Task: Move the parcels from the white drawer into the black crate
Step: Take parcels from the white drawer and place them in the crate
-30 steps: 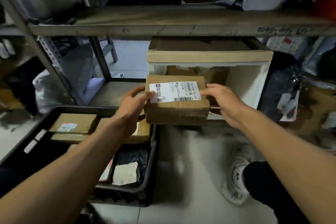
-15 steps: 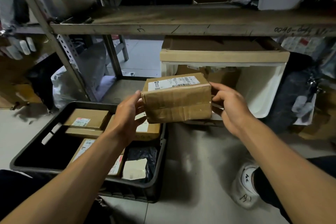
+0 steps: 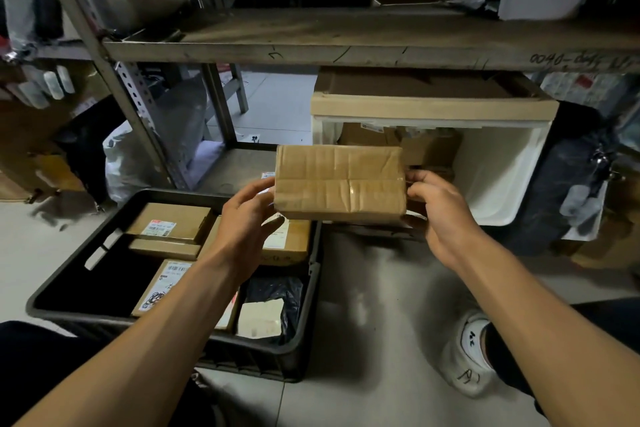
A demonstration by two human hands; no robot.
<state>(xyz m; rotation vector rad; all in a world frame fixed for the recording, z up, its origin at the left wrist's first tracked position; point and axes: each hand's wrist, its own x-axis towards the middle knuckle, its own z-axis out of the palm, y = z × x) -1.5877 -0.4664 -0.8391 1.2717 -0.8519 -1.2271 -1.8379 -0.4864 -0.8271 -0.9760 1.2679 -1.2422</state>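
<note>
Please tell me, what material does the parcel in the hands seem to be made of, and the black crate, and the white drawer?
Parcel: brown corrugated cardboard by its look, matte and creased, with glossy clear tape along the seam.
Black crate: probably moulded plastic, with a smooth dull sheen and a handle slot cut in its wall.
White drawer: likely plastic, with smooth, even white walls and rounded corners; the frames cannot confirm it.

The left forearm (image 3: 194, 291) covers part of a labelled parcel (image 3: 162, 288) in the black crate (image 3: 69, 312); label print is unreadable.
</note>
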